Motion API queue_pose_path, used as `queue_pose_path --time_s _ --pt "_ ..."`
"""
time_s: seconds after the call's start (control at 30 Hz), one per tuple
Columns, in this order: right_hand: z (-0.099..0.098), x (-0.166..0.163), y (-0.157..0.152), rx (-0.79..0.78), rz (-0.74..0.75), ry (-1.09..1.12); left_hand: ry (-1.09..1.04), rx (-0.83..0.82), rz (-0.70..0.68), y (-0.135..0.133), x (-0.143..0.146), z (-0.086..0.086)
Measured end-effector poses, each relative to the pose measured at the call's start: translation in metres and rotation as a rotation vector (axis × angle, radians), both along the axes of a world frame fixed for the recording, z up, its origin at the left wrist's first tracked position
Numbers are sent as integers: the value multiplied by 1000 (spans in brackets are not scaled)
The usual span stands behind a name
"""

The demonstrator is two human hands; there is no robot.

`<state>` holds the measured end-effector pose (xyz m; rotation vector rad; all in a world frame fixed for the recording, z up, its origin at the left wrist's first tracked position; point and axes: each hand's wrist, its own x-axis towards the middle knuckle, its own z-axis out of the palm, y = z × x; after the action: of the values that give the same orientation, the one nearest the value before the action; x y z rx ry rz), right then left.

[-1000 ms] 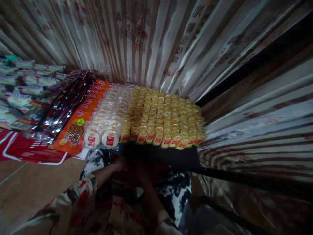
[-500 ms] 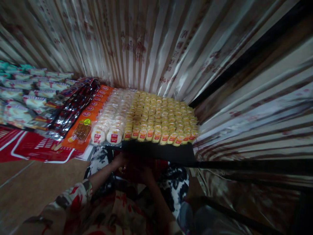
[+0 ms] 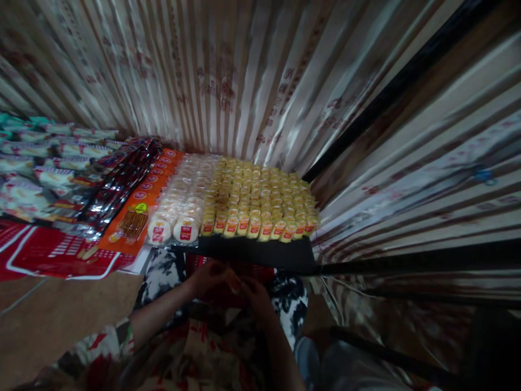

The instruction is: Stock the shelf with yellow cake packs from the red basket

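Over my lap, in dim light, my left hand (image 3: 209, 277) and my right hand (image 3: 254, 293) meet from either side. Between their closed fingers is a small orange-yellow packet (image 3: 233, 281), too dark and blurred to make out fully. Below them lies something dark red (image 3: 220, 297), partly hidden by the hands. Just beyond, a black shelf (image 3: 260, 251) carries rows of small yellow wrapped snacks (image 3: 260, 201) with red labels. Left of these stand rows of round white wrapped crackers (image 3: 186, 230).
Orange snack packs (image 3: 136, 217), dark shiny packets (image 3: 118, 182) and white bags (image 3: 61, 174) line the left side. A red printed sheet (image 3: 65, 252) hangs below. Pleated curtains (image 3: 228, 81) stand behind, and a black bar (image 3: 386, 95) slants down at right.
My hands have risen slightly and come closer together, and the small orange-yellow packet now shows between them. The view has shifted a little, moving the shelf leftward and down.
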<state>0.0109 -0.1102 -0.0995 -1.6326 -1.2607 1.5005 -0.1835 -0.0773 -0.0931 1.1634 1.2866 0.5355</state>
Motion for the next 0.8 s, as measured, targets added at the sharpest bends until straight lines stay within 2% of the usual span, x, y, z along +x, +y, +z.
queue_pose_path --time_s 0.13,0.23,0.37,0.5,0.63,0.8 --pt "20 8 1 60 27 15 7 148 -26 2 13 22" --pt "25 16 1 144 -24 -46 48 269 -76 8 27 44" --pt "25 27 4 282 -258 -176 66 430 -100 23 53 60" --pt "38 36 9 506 -498 -469 114 515 -123 44 85 72" --pt "53 44 15 746 -496 -646 179 610 -183 68 120 94" --pt "55 55 27 800 -485 -723 240 783 -306 99 164 112"
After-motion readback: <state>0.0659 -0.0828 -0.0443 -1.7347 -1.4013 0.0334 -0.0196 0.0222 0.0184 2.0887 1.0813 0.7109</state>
